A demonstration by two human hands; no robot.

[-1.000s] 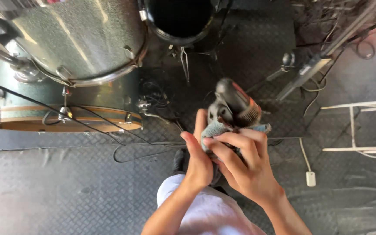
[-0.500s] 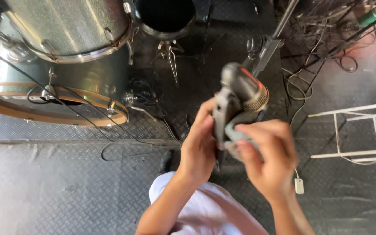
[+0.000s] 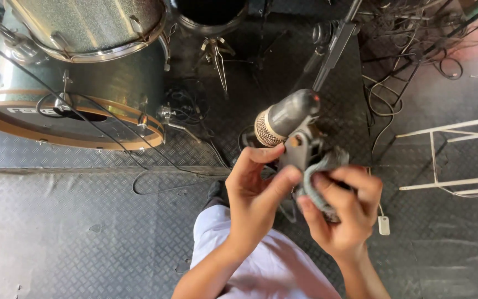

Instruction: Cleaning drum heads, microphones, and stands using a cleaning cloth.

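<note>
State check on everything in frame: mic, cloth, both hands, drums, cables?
microphone: raised off the floor, tilted, grille toward the drums
mount: pinched by left hand
grey cloth: bunched, pressed to the mount by right hand
bass drum: on its side on the floor
cables: loose, tangled
white frame: untouched

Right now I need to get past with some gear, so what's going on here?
A person stands over a microphone on its clip. The left hand steadies the clip while the right hand presses a grey cloth against it. A bass drum and loose cables lie on the floor beyond.
</note>
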